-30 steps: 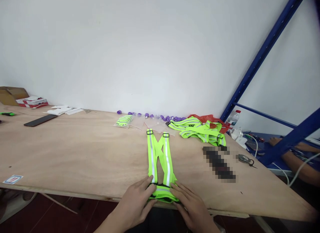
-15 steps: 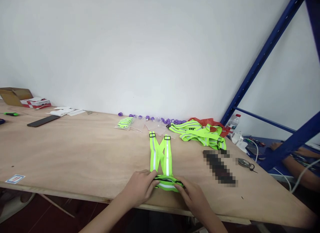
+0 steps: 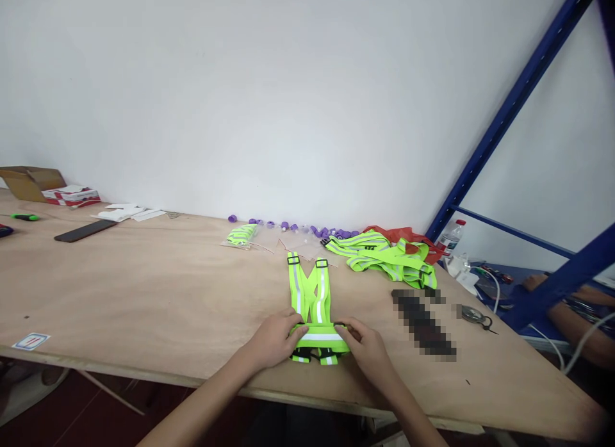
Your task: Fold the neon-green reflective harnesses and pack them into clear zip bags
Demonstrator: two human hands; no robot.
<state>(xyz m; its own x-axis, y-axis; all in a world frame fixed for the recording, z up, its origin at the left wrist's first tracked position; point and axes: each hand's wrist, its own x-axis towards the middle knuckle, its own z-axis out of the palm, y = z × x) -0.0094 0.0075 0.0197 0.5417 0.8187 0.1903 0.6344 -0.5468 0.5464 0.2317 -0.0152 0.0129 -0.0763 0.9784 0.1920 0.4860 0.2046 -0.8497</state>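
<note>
A yellow-green reflective harness with grey stripes lies on the wooden table near its front edge, its two straps crossing and pointing away from me. Its wide band lies across the straps, with black buckles and short strap ends showing below it. My left hand grips the band's left end between thumb and fingers. At the right end, my right hand pinches the band the same way. Behind the harness are a bagged folded harness and clear plastic bags. More loose harnesses are heaped to the right.
Purple caps line the wall. A red bag, a bottle and a blue metal frame stand right. A dark flat bar, papers and a cardboard box lie left. Another person's arm shows far right.
Both hands have moved slightly away from the table edge with the band. The band now lies flatter over the straps, and buckles and strap ends have come into view below it.
</note>
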